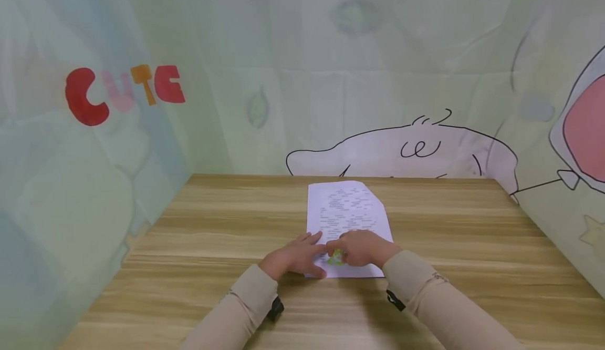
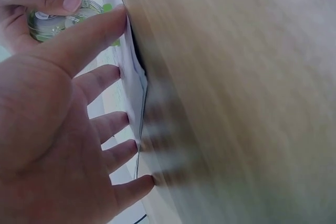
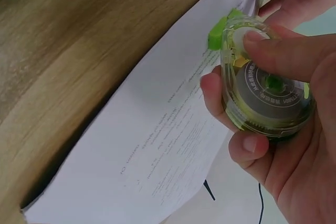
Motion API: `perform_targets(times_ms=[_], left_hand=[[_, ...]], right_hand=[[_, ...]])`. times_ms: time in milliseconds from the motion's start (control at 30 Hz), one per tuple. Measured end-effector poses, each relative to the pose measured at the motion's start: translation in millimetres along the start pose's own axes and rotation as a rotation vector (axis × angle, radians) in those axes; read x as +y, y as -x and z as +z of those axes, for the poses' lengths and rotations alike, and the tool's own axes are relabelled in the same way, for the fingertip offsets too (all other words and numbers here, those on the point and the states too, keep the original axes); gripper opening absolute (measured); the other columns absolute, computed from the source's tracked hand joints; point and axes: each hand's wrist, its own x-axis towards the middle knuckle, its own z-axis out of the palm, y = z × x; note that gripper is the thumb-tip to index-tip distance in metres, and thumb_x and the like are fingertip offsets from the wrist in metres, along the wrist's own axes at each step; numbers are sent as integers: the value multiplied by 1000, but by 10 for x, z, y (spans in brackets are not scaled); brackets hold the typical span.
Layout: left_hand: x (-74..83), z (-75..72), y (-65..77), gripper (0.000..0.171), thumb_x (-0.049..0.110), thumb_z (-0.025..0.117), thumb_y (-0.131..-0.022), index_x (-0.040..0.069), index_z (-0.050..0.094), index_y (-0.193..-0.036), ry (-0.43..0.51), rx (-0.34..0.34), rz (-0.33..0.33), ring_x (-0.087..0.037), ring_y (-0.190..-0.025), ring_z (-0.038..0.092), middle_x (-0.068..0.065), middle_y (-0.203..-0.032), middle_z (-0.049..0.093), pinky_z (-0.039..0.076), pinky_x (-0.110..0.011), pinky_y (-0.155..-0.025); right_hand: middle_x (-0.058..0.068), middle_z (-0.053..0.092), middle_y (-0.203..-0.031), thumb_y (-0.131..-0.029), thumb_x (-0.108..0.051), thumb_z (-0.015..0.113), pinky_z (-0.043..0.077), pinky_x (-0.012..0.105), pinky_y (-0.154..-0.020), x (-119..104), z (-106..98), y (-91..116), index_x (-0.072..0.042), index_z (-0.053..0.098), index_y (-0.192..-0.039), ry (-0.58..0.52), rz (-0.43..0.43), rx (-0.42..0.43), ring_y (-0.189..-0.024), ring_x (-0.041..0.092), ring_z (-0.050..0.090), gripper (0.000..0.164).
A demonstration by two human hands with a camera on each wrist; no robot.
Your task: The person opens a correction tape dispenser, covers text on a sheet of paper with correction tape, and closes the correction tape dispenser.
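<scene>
My right hand (image 1: 365, 247) grips a clear and green correction tape (image 3: 270, 90), thumb on one side and fingers curled round the other. Its bright green tip (image 3: 216, 34) is right at the printed sheet of paper (image 1: 347, 272), near the lower left part. In the head view much of the correction tape is hidden by the fingers. My left hand (image 1: 300, 256) rests on the paper's lower left edge, its fingers spread and fairly straight. Seen from the left wrist, these fingers (image 2: 113, 124) reach along the sheet's edge, with the thumb close to the tape's tip.
The paper lies on a wood-grain table (image 1: 227, 224), and one of its far corners looks cut off or folded. Behind the table hangs a pale curtain (image 1: 227, 40) with cartoon drawings and the coloured word CUTE (image 1: 87, 98) on the left.
</scene>
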Motion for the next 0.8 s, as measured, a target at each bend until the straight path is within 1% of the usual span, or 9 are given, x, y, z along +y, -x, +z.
perform_targets(times_ms=[100, 300, 600, 800], left_hand=[[1, 2, -2, 64, 43, 65, -82, 22, 42, -139, -4, -1, 5, -33, -142, 18, -8, -155, 19, 23, -49, -112], [-9, 1, -5, 67, 43, 65, -82, 23, 39, -140, 1, 0, -8, -32, -142, 17, -6, -155, 18, 22, -49, -112], [0, -18, 15, 66, 41, 66, -81, 22, 41, -139, 10, 2, -3, -33, -142, 18, -7, -154, 20, 23, -49, -112], [-7, -1, 10, 65, 41, 66, -81, 23, 42, -139, 9, 3, -10, -32, -142, 18, -6, -155, 20, 23, -48, -112]], right_hand=[[-2, 66, -109, -87, -13, 59, 47, 35, -78, -8, -1, 4, -33, 58, -106, 5, 17, -11, -91, 14, 59, 27], [-1, 66, -110, -87, -12, 59, 48, 35, -79, -24, -18, 3, -33, 59, -110, 8, 14, -10, -91, 14, 59, 31], [-2, 66, -110, -88, -14, 58, 47, 36, -82, -16, -2, -7, -34, 58, -112, -5, 29, -23, -90, 13, 58, 31], [-2, 65, -108, -87, -12, 57, 47, 35, -79, -8, 2, 2, -33, 57, -113, 0, 27, -18, -87, 13, 57, 33]])
